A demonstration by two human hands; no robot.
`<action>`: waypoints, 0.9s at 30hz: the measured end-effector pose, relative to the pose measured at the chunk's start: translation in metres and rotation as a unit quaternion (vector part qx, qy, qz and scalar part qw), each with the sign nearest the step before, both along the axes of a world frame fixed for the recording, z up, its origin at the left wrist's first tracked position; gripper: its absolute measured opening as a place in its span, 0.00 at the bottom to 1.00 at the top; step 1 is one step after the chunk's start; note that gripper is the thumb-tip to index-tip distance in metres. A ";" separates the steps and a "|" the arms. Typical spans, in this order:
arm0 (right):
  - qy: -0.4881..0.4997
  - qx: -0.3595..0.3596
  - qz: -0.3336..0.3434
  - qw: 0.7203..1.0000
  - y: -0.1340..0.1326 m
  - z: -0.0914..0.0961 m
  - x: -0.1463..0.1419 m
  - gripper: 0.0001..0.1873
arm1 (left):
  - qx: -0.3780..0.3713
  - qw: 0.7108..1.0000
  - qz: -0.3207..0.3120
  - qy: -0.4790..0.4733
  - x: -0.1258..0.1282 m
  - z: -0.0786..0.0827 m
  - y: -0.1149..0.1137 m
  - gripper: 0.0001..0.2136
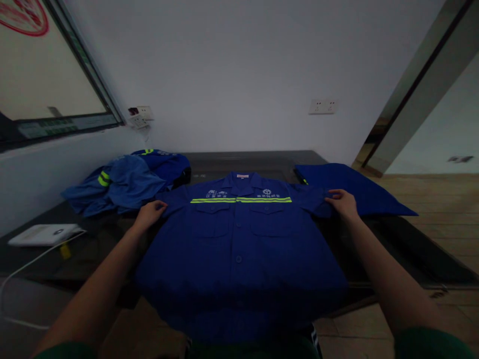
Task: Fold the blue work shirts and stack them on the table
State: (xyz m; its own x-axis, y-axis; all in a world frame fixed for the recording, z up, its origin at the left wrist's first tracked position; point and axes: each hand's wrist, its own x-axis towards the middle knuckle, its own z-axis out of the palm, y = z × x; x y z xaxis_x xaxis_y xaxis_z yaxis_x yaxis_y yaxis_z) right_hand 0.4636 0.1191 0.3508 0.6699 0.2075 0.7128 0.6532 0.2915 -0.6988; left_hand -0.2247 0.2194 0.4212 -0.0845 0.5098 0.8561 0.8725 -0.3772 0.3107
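A dark blue short-sleeved work shirt (239, 244) lies spread front side up on the dark table, its collar toward the wall. Yellow-green reflective tape and white lettering cross its chest, and its lower part hangs over the near edge. My left hand (150, 214) pinches the end of the sleeve on the left. On the opposite side, my right hand (342, 202) has thumb and fingers closed on the other sleeve's end. Both arms reach forward, and the sleeves are stretched outward between the hands.
A crumpled heap of blue clothes (130, 182) sits at the back left. Flat blue fabric (348, 189) lies on the right of the table (247, 158). A white device (45, 234) with a white cable is at the left. Sockets (324, 106) are on the wall behind.
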 end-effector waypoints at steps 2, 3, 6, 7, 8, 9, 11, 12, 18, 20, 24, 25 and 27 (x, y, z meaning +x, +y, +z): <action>-0.022 -0.001 -0.011 1.000 -0.001 -0.006 -0.001 0.21 | -0.004 1.000 0.007 0.014 0.004 -0.003 -0.005 0.12; -0.033 -0.005 -0.009 0.999 -0.002 -0.009 -0.002 0.21 | -0.009 1.000 0.011 0.023 0.006 -0.004 -0.008 0.13; -0.076 -0.031 0.023 0.996 -0.008 -0.012 -0.008 0.22 | -0.012 0.999 0.005 0.039 0.009 -0.008 -0.013 0.15; -0.090 -0.042 0.033 0.994 -0.009 -0.012 -0.011 0.21 | -0.016 0.999 0.004 0.040 0.010 -0.010 -0.014 0.16; -0.103 -0.054 0.042 0.992 -0.011 -0.011 -0.014 0.20 | -0.022 0.999 0.004 0.038 0.011 -0.011 -0.015 0.16; -0.112 -0.066 0.047 0.990 -0.013 -0.010 -0.016 0.19 | -0.029 0.999 0.004 0.035 0.011 -0.013 -0.015 0.17; -0.119 -0.088 0.048 0.988 -0.017 -0.008 -0.020 0.15 | -0.039 0.999 0.008 0.032 0.012 -0.016 -0.017 0.18; -0.120 -0.097 0.046 0.987 -0.019 -0.007 -0.022 0.13 | -0.042 0.998 0.009 0.034 0.011 -0.018 -0.018 0.18; -0.150 -0.191 0.053 0.969 -0.031 -0.010 -0.026 0.05 | -0.064 0.996 0.026 0.061 0.001 -0.022 -0.026 0.18; -0.150 -0.213 0.024 0.965 -0.038 -0.013 -0.027 0.04 | -0.050 0.994 0.060 0.075 -0.001 -0.023 -0.030 0.16; -0.182 -0.169 -0.056 0.967 -0.056 -0.018 -0.038 0.08 | 0.029 0.990 0.091 0.105 0.010 -0.029 -0.051 0.16; -0.209 -0.148 -0.052 0.965 -0.060 -0.018 -0.045 0.09 | 0.041 0.991 0.070 0.105 0.015 -0.033 -0.059 0.17; -0.269 -0.112 -0.021 0.956 -0.067 -0.017 -0.062 0.10 | 0.061 0.994 0.013 0.089 0.024 -0.045 -0.081 0.19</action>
